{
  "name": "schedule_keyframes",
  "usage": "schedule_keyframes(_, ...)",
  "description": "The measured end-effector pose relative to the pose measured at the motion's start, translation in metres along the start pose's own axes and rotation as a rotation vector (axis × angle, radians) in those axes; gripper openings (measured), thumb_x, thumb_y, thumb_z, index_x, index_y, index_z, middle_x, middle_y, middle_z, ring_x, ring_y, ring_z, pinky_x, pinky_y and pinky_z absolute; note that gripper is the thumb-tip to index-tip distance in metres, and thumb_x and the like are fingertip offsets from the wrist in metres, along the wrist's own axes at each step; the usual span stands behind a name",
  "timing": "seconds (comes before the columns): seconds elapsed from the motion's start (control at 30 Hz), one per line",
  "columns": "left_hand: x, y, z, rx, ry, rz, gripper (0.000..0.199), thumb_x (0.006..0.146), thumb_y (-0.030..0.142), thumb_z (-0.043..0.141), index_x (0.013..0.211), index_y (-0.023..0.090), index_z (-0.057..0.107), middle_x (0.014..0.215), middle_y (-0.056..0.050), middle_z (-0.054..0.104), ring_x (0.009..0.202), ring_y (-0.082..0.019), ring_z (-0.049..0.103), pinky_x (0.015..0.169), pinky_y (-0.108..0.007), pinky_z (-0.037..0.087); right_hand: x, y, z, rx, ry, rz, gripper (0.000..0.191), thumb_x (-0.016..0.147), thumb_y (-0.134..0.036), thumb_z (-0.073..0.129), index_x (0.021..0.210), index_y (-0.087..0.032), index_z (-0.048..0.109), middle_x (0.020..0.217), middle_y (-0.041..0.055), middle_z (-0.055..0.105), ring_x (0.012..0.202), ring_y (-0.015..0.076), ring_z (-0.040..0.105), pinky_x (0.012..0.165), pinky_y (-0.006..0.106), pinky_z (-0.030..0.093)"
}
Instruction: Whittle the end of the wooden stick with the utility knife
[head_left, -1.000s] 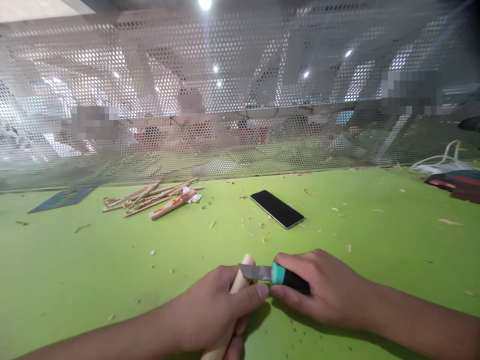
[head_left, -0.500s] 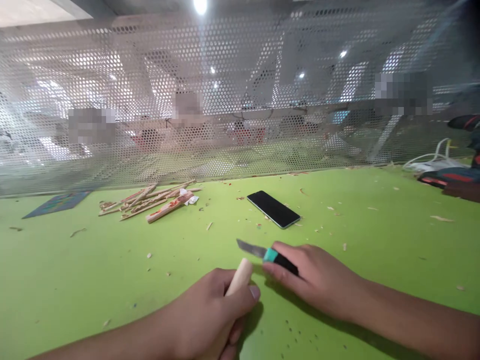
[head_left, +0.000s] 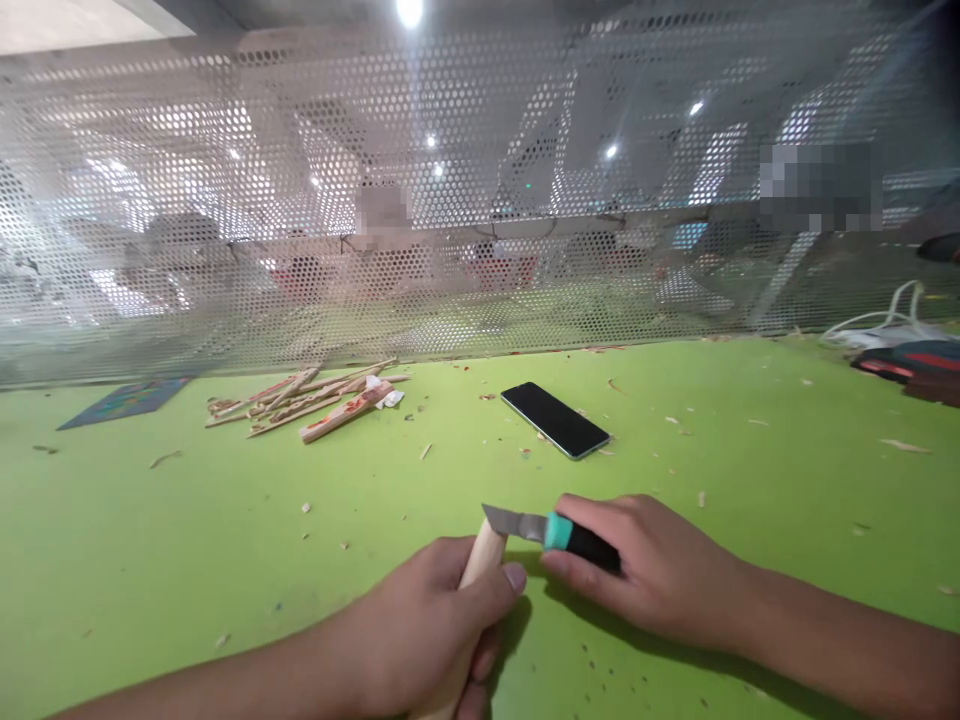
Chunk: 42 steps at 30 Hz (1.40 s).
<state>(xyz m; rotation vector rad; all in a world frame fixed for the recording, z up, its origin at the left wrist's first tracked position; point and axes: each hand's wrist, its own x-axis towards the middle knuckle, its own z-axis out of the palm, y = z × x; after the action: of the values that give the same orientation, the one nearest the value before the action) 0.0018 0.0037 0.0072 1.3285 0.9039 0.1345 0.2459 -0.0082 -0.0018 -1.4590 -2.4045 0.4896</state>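
Observation:
My left hand (head_left: 442, 620) is wrapped round a pale wooden stick (head_left: 484, 556), whose upper end pokes out above the thumb. My right hand (head_left: 660, 570) grips a carving knife (head_left: 559, 532) by its black handle with a teal collar. The knife's slanted metal blade points left and lies across the top end of the stick, apparently touching it. Part of the stick is hidden inside my left fist.
Beyond my hands a black phone (head_left: 556, 420) lies on the green table (head_left: 187, 560). Carved wooden sticks (head_left: 300, 400) are piled at the back left by a dark patterned sheet (head_left: 124, 402). Wood shavings are scattered about. A perforated screen (head_left: 450, 290) borders the back.
The knife blade has come from beyond and above the stick onto its top end. My left hand keeps its grip. The whole view has shifted slightly.

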Motion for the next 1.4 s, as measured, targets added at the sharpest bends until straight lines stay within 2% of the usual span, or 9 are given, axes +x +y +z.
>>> schedule_keyframes(0.13,0.0,-0.001,-0.001,-0.021,-0.026,0.008,0.046,0.099,0.063,0.046,0.079,0.021,0.047,0.06,0.006,0.051,0.034,-0.008,0.046,0.036,-0.019,0.037,0.0,0.0,0.001,-0.008,-0.029,-0.058,0.054,0.1,-0.071,0.044,0.082,-0.021,0.053,0.066,-0.0004,0.06,0.053,0.015,0.047,0.052,0.028,0.023)
schedule_keyframes(0.27,-0.005,0.008,0.002,0.053,0.007,0.003,0.04,0.098,0.052,0.05,0.074,0.02,0.047,0.057,0.006,0.05,0.036,-0.008,0.048,0.039,-0.019,0.039,0.002,0.0,-0.002,-0.003,-0.028,0.014,0.052,0.102,-0.069,0.044,0.082,-0.021,0.054,0.067,0.0,0.061,0.055,0.016,0.05,0.052,0.028,0.023)
schedule_keyframes(0.4,-0.009,0.015,0.004,0.165,0.012,0.023,0.043,0.097,0.052,0.05,0.069,0.019,0.047,0.052,0.005,0.048,0.039,-0.007,0.047,0.041,-0.018,0.038,0.003,0.001,-0.003,-0.002,-0.026,0.031,0.05,0.102,-0.067,0.045,0.083,-0.022,0.053,0.066,-0.0004,0.061,0.055,0.0163,0.05,0.053,0.028,0.024)
schedule_keyframes(0.63,-0.005,0.002,0.002,0.051,0.011,0.004,0.042,0.099,0.054,0.046,0.073,0.02,0.047,0.057,0.006,0.05,0.036,-0.008,0.046,0.037,-0.02,0.039,0.003,0.0,-0.004,0.035,-0.006,0.069,0.05,0.102,-0.067,0.045,0.081,-0.022,0.052,0.063,-0.0017,0.057,0.054,0.0158,0.049,0.052,0.028,0.024)
schedule_keyframes(0.83,-0.003,0.002,0.0,0.036,0.013,0.009,0.04,0.098,0.055,0.046,0.078,0.021,0.047,0.059,0.006,0.051,0.036,-0.009,0.048,0.036,-0.019,0.038,0.001,0.002,-0.001,0.028,-0.007,-0.069,0.053,0.1,-0.07,0.046,0.08,-0.022,0.053,0.064,-0.0016,0.057,0.052,0.0142,0.044,0.051,0.027,0.022)
schedule_keyframes(0.97,-0.003,0.003,0.0,0.026,-0.006,-0.001,0.041,0.096,0.058,0.05,0.077,0.021,0.046,0.059,0.006,0.051,0.037,-0.009,0.049,0.036,-0.019,0.038,0.0,0.003,0.0,0.039,0.002,-0.1,0.053,0.1,-0.07,0.047,0.079,-0.021,0.053,0.061,-0.003,0.053,0.05,0.0129,0.042,0.05,0.027,0.022)
schedule_keyframes(1.1,-0.003,0.005,0.0,0.034,-0.002,0.027,0.039,0.097,0.054,0.052,0.077,0.02,0.048,0.059,0.007,0.052,0.037,-0.007,0.046,0.038,-0.017,0.039,0.0,0.003,0.001,0.042,-0.01,-0.121,0.054,0.099,-0.071,0.047,0.078,-0.022,0.052,0.06,-0.0037,0.051,0.049,0.0123,0.04,0.05,0.027,0.022)
schedule_keyframes(1.27,-0.007,0.01,0.002,0.068,-0.004,0.029,0.042,0.099,0.05,0.05,0.071,0.019,0.048,0.055,0.006,0.05,0.037,-0.007,0.048,0.038,-0.017,0.038,0.002,0.003,-0.001,0.038,-0.015,-0.051,0.054,0.101,-0.07,0.044,0.082,-0.021,0.054,0.065,-0.0009,0.058,0.052,0.0144,0.047,0.051,0.026,0.024)
schedule_keyframes(1.4,-0.008,0.011,0.003,0.107,0.01,0.014,0.04,0.099,0.049,0.05,0.072,0.02,0.048,0.054,0.006,0.049,0.039,-0.008,0.05,0.039,-0.016,0.038,0.003,0.003,-0.003,0.033,-0.016,-0.04,0.052,0.101,-0.069,0.045,0.082,-0.021,0.054,0.066,-0.0009,0.059,0.054,0.0148,0.048,0.052,0.027,0.023)
